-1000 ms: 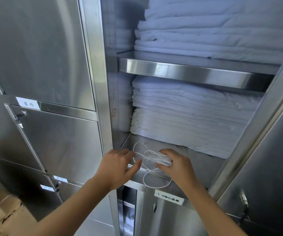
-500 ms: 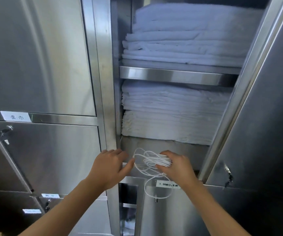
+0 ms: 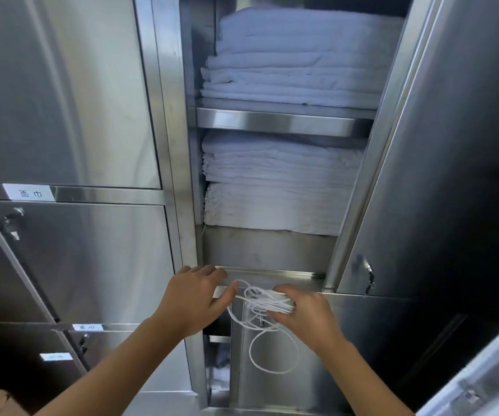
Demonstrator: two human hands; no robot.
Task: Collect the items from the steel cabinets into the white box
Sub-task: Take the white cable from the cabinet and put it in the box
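A thin white cord [image 3: 267, 307] is bunched into a loose, tangled coil just below the front lip of the open steel cabinet [image 3: 267, 273]. Its strands are smooth, round and uniformly white, gathered into several overlapping loops at the top; one long single loop hangs down from the bundle in front of the lower cabinet door [image 3: 302, 370], clear of the lip. The right hand [image 3: 307, 318] grasps the cord, its fingers curled over the right side of the bundle so that the strands pass under them. The left hand [image 3: 195, 301] sits just left of the bundle with fingers extended and relaxed, the thumb tip touching the nearest strands; it grips nothing.

Inside the cabinet, above the lip, a bare steel floor leads back to a tall stack of folded white linens [image 3: 278, 187], and above that a steel shelf [image 3: 278, 123] carries a second stack of folded white linens [image 3: 299, 58]. To the right of the opening the cabinet's door [image 3: 440, 145] stands swung open, a key dangling from its lock [image 3: 370, 276]. Left of the opening are closed steel doors, with a white label [image 3: 29, 193] printed in Chinese characters on the rail between them and another keyed lock [image 3: 12, 220] below the label.
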